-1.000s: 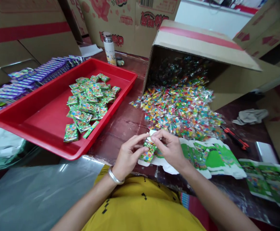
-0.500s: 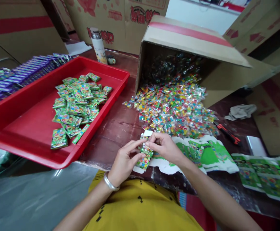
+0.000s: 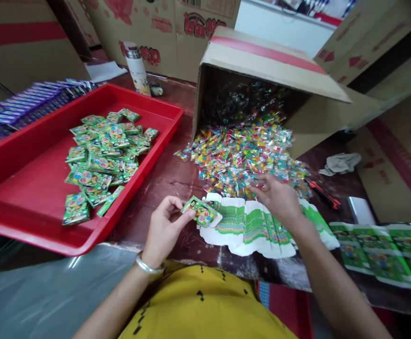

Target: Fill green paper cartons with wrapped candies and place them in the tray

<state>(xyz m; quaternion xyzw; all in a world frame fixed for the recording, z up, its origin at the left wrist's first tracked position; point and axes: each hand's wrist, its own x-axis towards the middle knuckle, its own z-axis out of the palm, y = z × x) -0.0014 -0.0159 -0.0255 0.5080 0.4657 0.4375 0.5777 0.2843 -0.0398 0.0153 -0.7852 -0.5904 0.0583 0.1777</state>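
My left hand (image 3: 167, 225) pinches a small green printed candy box (image 3: 201, 212) between thumb and fingers, one end tilted down to the right. The box hangs over the left end of a fanned row of flat green and white cartons (image 3: 253, 226). My right hand (image 3: 276, 195) is at the near edge of a heap of small clear bags of colourful candies (image 3: 241, 155). Its thumb and fingers look apart, slightly blurred, with nothing visible between them. The heap spills from a cardboard box (image 3: 262, 56) lying on its side.
To the left, a red tray (image 3: 36, 174) holds several filled-looking green boxes (image 3: 102, 146). Purple packs (image 3: 28, 108) stand behind it. A flask (image 3: 136, 70) and a cup (image 3: 156, 89) are farther back. A red-black cutter (image 3: 324, 194), a cloth (image 3: 340, 163) and green sheets (image 3: 378, 249) lie right.
My right hand has left the candy box and moved right to the bag heap. My left hand has shifted left, tilting the box and uncovering the carton row.
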